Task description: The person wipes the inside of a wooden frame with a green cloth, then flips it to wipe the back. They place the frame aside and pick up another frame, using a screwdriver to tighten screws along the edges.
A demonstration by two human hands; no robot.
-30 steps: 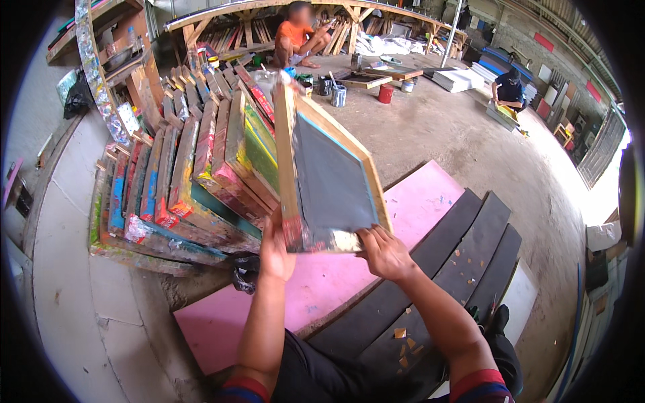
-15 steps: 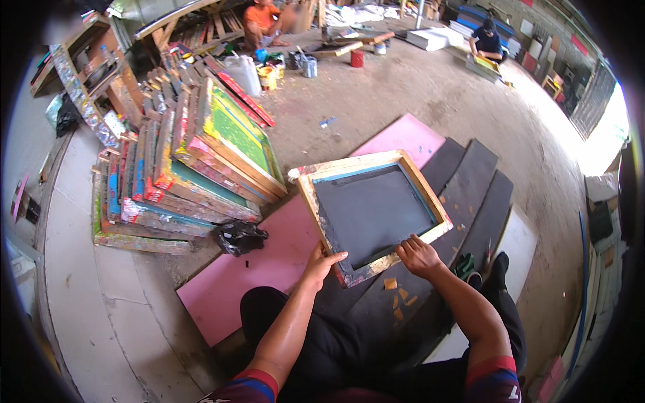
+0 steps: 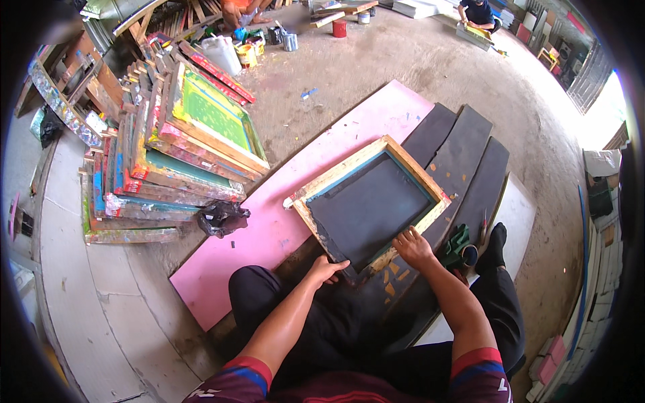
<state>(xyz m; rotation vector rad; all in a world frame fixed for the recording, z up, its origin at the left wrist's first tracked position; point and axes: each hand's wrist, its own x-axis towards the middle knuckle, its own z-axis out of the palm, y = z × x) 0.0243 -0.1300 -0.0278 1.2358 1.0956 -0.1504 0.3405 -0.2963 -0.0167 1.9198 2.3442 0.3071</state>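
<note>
Both hands on the frame (image 3: 341, 172), wood w/ a dark panel (image 3: 369, 209) inside it. My L hand (image 3: 324, 270) grips the near-left corner, thumb on top, fingers tucked under. My R hand (image 3: 412, 247) has its fingers closed over the near rail, farther right; can't make out that thumb. So: 2 hands, both gripping, same frame.

Frame's in front of me, panel face up toward me, above the dark boards (image 3: 463, 148) and partly over the edge of the pink board (image 3: 222, 282). Can't tell if its far edge touches anything below; near edge looks held up.

Step in hand, AFAICT: steadying the frame w/ the panel turned up to view. Any move from here calls for an even grip L & R, I'd say, fingers kept to the wood & off the panel. If it's to be lowered, it'd want a flat spot; the scraps (image 3: 393, 275) on the dark boards, just beyond my R fingers' side of the rail, could leave it uneven.

To the left, a stack of paint-stained frames (image 3: 211, 111) leans on the floor, green & yellow one nearest the front, w/ a black bag (image 3: 223, 218) beside its near end. To the right, green cloth (image 3: 457, 243) near my foot, white board (image 3: 519, 208) under that foot. Far right, a co-worker (image 3: 478, 13) bends over another yellow-faced piece.
</note>
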